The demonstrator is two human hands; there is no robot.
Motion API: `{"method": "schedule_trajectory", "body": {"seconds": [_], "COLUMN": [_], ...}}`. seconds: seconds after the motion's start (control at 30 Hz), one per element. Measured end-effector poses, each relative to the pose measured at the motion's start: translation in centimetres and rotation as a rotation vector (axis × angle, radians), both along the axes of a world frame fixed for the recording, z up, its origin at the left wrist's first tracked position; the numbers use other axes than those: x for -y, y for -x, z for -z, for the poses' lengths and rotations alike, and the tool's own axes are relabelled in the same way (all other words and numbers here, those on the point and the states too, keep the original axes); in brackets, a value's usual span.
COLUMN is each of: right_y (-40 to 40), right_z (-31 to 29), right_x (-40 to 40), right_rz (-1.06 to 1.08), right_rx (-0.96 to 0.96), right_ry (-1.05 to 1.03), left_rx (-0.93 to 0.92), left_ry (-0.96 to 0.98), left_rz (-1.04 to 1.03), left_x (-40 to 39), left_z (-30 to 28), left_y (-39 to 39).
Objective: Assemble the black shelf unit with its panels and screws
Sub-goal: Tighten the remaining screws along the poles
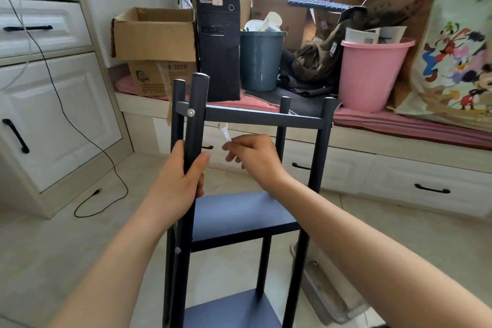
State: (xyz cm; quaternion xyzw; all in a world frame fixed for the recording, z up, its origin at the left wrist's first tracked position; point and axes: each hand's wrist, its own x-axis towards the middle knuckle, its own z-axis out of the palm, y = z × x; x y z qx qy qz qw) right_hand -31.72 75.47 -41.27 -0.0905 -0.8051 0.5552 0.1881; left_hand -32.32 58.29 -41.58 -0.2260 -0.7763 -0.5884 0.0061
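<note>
Three dark panels are already seated in the black shelf unit (239,221), which stands upright on the pale tiled floor (66,247) right in front of you, just short of the window bench (399,141). The top panel (255,114) sits near the post tops, the middle panel (239,213) lies below your hands, and the lowest panel (229,311) shows at the bottom edge. Behind it the bench carries an open cardboard box (154,34), a black computer tower (218,48), a grey bin (261,58) stuffed with paper cups, and a pink bucket (372,72). A white cabinet (48,88) stands to your left, with a black cable (87,141) trailing down to the floor.

Your left hand (183,181) is clenched around the near-left post (194,141), fingers wrapped on its left side and thumb on the right. Your right hand (253,157) hovers under the top panel, fingertips pinching a small white tool (225,136), blurred, that points up toward the panel's underside. A silver screw (191,112) sits in the post at the top panel's level, and another screw head (177,250) shows lower on the left side.
</note>
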Motion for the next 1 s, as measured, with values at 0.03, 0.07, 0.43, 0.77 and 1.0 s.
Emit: {"method": "schedule_trajectory", "body": {"seconds": [0.03, 0.07, 0.43, 0.77, 1.0], "right_y": [-0.9, -1.9, -7.5, -7.3, -7.4], "right_z": [0.0, 0.1, 2.2, 3.3, 3.4], "right_x": [-0.3, -0.5, 0.1, 2.8, 2.7], "right_rz": [-0.012, -0.019, -0.032, -0.088, -0.060], "right_rx": [0.061, 0.112, 0.385, 0.392, 0.345], "right_ry": [0.046, 0.097, 0.524, 0.773, 0.805], "left_rx": [0.005, 0.009, 0.042, 0.127, 0.003], "left_ry": [-0.006, -0.014, -0.048, -0.175, -0.084], "left_rz": [0.004, 0.008, 0.073, 0.160, 0.151], "left_x": [-0.1, -0.2, -1.4, -2.7, -3.4], "left_z": [-0.1, -0.2, -1.1, -0.4, -0.1], "left_y": [-0.2, -0.4, -2.3, -2.4, -2.0]}}
